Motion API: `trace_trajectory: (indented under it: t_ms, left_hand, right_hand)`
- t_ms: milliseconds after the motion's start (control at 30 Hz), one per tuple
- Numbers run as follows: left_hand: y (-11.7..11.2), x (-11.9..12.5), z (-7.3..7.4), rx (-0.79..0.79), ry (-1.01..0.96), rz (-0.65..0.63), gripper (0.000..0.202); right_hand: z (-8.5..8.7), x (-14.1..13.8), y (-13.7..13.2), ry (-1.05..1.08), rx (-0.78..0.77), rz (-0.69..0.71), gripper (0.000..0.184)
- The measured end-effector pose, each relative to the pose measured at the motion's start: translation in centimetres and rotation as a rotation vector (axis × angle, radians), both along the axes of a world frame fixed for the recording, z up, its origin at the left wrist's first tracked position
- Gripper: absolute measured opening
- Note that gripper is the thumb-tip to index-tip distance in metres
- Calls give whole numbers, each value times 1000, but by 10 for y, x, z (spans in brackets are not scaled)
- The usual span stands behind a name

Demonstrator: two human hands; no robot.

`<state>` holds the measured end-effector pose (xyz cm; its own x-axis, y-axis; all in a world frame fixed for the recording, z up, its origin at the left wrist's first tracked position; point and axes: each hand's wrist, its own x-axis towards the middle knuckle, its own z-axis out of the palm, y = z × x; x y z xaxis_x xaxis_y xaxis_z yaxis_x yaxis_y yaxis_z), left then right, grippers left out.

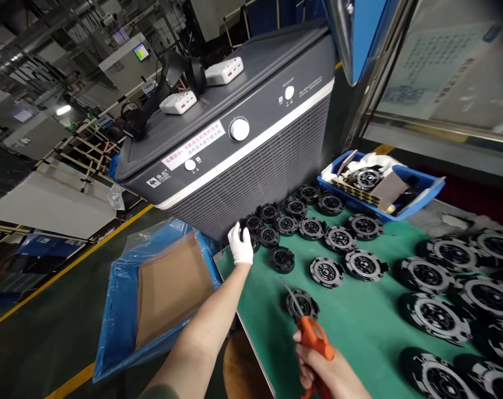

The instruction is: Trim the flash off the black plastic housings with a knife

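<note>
1. The left hand (240, 246), in a white glove, is at the worktop's (272, 332) far left corner, right up against a round black part (256, 241); whether its grip is closed on that part I cannot tell.
2. The right hand (318, 366), bare, has its grip wrapped around an orange blow gun (317, 339). The thin metal nozzle (292, 293) passes across a single round part (306, 305) lying on the green surface (touching or just above, I can't say).
3. More round parts (311, 228) sit clustered beyond, near the grey cooler (272, 158); larger ones with grey rims (438, 317) crowd the right side.
4. Two white power strips (225, 71) lie on top of the cooler.
5. At the far right, a blue bin (421, 204) holds white cloth and another round part.
6. Left of the worktop stands a blue crate (110, 327) lined with clear plastic, with brown cardboard (172, 291) inside.
</note>
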<state>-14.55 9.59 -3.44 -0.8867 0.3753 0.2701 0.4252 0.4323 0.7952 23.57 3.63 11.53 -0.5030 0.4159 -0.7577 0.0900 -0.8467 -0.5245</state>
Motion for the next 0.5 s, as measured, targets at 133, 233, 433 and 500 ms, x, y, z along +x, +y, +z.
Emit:
trace_trajectory:
  t_ms: [133, 233, 433, 500]
  left_hand:
    - [-2, 2, -8, 28, 7, -13, 44]
    - [-4, 5, -7, 23, 24, -62, 41]
    - [-6, 1, 9, -68, 75, -180, 42]
    - [-9, 2, 16, -115, 89, -223, 41]
  right_hand:
    - [11, -3, 23, 0, 30, -96, 68]
    - [14, -14, 62, 6, 31, -98, 67]
    - [21, -42, 151, 57, 133, -204, 65]
    - [25, -43, 156, 59, 124, -172, 66]
